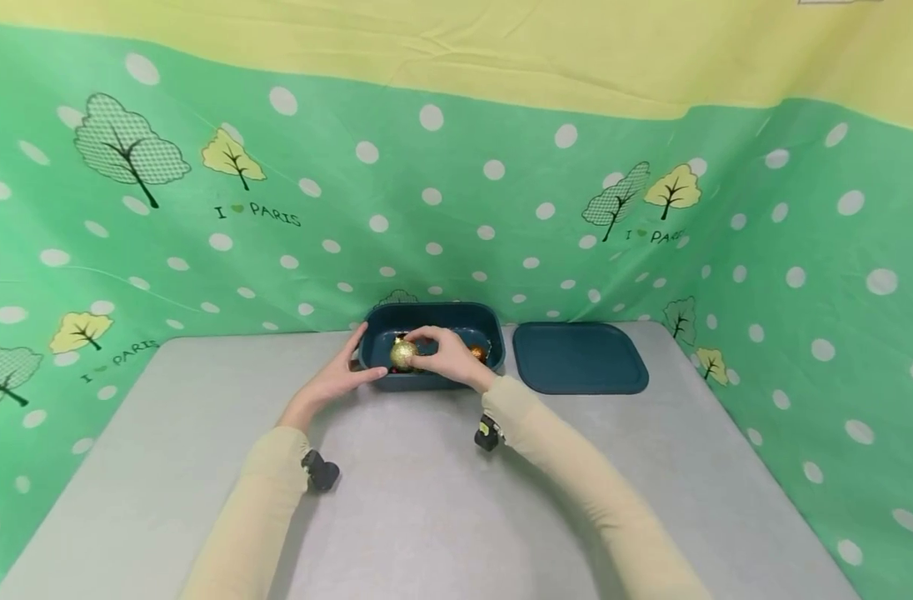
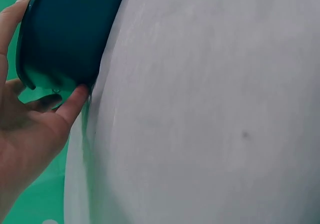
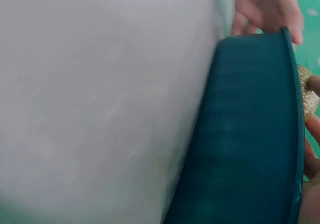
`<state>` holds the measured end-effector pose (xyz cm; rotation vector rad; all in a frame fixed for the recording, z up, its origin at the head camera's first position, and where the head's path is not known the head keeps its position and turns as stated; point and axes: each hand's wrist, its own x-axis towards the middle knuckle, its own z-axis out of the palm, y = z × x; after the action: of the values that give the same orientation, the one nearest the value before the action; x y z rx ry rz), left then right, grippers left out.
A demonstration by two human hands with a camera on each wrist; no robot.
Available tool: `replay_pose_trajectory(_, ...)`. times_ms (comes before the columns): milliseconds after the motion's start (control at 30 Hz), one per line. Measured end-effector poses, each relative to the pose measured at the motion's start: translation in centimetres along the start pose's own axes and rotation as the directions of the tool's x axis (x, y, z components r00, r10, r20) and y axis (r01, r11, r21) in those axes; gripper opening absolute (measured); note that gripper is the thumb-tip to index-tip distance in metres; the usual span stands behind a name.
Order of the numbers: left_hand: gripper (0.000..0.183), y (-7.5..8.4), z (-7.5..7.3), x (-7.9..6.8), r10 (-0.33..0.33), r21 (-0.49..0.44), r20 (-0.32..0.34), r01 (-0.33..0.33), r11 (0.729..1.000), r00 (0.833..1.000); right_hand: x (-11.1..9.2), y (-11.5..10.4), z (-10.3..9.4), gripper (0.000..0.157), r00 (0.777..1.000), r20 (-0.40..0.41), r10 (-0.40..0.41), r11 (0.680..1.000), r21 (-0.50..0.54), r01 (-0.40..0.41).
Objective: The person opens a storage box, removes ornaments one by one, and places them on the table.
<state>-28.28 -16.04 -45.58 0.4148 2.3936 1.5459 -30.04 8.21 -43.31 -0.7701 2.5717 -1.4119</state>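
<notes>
One lid (image 1: 580,358) lies beside the box (image 1: 426,382) — which the right grip (image 1: 451,357) partly hides.

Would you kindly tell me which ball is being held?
The glittery gold ball, pinched by the right hand; the orange ball lies in the box, unheld.

One gold ball (image 1: 401,355) — the right hand (image 1: 451,357) partly hides it.

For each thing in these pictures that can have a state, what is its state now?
Dark-teal rectangular box: uncovered, upright.
Dark-teal flat lid: off, lying beside the box.
Glittery gold ball: pinched by the bare right hand.
Shiny orange ornament: inside the box, partly hidden.
Bare left hand: gripping the box's left end.
</notes>
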Motion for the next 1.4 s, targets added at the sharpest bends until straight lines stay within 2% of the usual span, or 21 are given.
replay_pose_trajectory(167, 0.095, 1.4, 0.2, -0.6, 0.008, -0.017, 0.004, -0.008, 1.0, 1.0, -1.4, 0.0, -0.6, 0.036, 1.0, -0.023, -0.017, 1.0, -0.011, 0.017)
replay_pose_trajectory(433, 0.1, -1.6, 0.2, 1.1, 0.018, 0.046, -0.017, -0.018, 0.999, 1.0, -2.8, -0.1, -1.2, 0.038, 0.997, -0.07, 0.035, 0.998, 0.057, -0.031)
replay_pose_trajectory(533, 0.101, -1.7, 0.1, 1.3, 0.036, 0.069, -0.015, -0.034, 0.997, 0.999, -3.3, -0.1, -1.7, 0.039, 0.996, -0.076, 0.035, 0.997, 0.077, -0.029)
replay_pose_trajectory(767, 0.096, -0.9, -0.3, 1.3, 0.056, 0.067, -0.019, -0.054, 0.996, 0.998, -4.5, 0.1, -3.4, 0.038, 0.996, -0.09, -0.003, 0.994, 0.105, 0.012)
replay_pose_trajectory(933, 0.095, -0.9, -0.5, 1.4, 0.066, 0.098, -0.029, -0.063, 0.993, 0.997, -5.6, 0.6, -5.0, 0.036, 0.995, -0.1, 0.012, 0.995, 0.095, -0.002)
replay_pose_trajectory(1100, 0.097, -1.4, -0.3, 1.8, 0.084, 0.147, -0.004, -0.083, 0.986, 0.996, -6.7, 0.7, -6.5, 0.037, 0.991, -0.133, 0.033, 0.996, 0.09, -0.021)
replay_pose_trajectory(1400, 0.101, -1.3, -0.2, 2.1, 0.059, 0.133, 0.01, -0.06, 0.989, 0.998, -9.8, -1.9, -8.7, 0.037, 0.981, -0.19, 0.045, 0.994, 0.102, -0.025)
